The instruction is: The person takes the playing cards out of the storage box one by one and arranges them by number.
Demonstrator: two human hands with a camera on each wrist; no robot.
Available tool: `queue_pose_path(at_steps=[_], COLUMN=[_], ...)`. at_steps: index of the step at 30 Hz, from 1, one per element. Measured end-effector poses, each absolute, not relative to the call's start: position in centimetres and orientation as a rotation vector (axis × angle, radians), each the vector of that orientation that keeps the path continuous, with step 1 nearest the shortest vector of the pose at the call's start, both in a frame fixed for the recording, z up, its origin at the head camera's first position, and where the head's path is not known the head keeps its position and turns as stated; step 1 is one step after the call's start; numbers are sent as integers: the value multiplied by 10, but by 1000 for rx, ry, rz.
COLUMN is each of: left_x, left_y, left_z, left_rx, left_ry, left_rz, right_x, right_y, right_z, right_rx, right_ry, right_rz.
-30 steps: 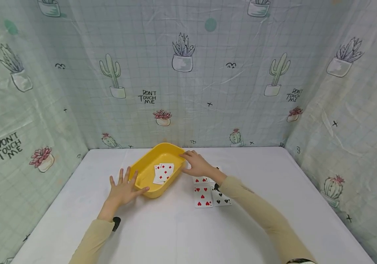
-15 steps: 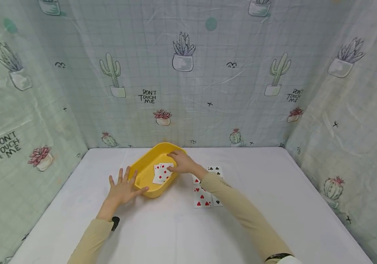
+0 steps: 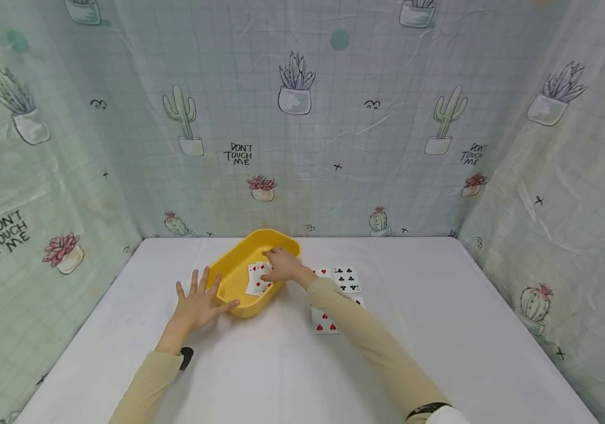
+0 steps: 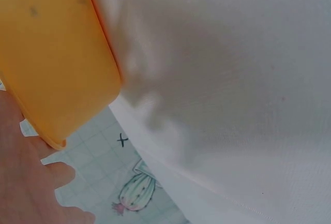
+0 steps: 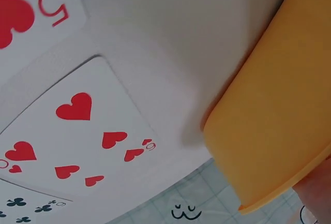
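A yellow plastic tray point(image 3: 235, 250) stands on the white table, with diamond playing cards point(image 3: 256, 280) overlapping on its floor. My left hand point(image 3: 196, 306) has its fingers spread against the tray's near left rim; in the left wrist view its fingers point(image 4: 57, 175) reach along that rim. Over the tray's right side, my right hand point(image 3: 283, 266) reaches in, thumb and forefinger apart at the right edge of the diamond cards. That hand covers part of them. The right wrist view has only a bit of it at the tray's rim.
Right of the tray lie a five of hearts point(image 3: 325, 322), a six of hearts point(image 5: 77, 131) and a six of clubs point(image 3: 347, 279). A further black-suit card point(image 3: 358, 301) is mostly under the right sleeve. A patterned curtain point(image 3: 302, 176) closes off the table's back and sides.
My right hand has moved left from the tray's right rim into the tray, over the diamond cards. The sleeve now uncovers the six of clubs. Left hand and tray have stayed put.
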State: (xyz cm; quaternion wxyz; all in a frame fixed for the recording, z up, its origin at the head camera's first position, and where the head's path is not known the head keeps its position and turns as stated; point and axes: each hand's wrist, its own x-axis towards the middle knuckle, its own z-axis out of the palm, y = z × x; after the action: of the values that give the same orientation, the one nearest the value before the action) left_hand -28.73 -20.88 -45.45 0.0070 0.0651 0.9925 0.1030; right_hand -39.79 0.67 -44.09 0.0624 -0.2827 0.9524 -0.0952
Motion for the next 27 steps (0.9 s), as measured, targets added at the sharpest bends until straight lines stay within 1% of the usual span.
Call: queue_pose_path(at_steps=[7,20,27], left_x=[-289,-288,-287], left_y=[-208,-211,-210], left_z=[-454,-451,-452], left_rx=[230,232,242], left_ry=[3120,3123,3119], left_rz=[328,320,317], right_x=[-399,-400,-399], right_y=[-2,-14,-18], right_z=[-440,-440,-442], right_rx=[-726,-687,-547], right_ry=[2829,2768,2736], right_rz=[-287,-105,-113])
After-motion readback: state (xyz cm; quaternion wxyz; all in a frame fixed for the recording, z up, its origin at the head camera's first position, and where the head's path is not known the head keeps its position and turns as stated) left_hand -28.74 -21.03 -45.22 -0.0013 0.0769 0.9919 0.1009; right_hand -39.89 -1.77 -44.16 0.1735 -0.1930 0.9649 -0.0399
